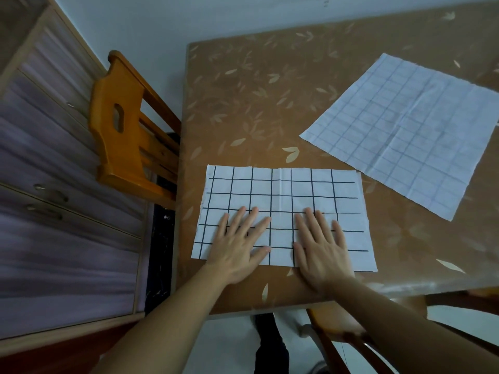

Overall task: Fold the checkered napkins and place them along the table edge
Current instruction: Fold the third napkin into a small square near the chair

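As both hands (237, 247) press flat | folded napkin (283, 195) beneath grip

Dim cool light, soft shadows, wide-angle bending, blurred left edge

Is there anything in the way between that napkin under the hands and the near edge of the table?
Nothing visible. The napkin with dark lines lies flat under the left hand and the right hand, and only bare table shows between it and the near edge. The paler napkin lies farther back.
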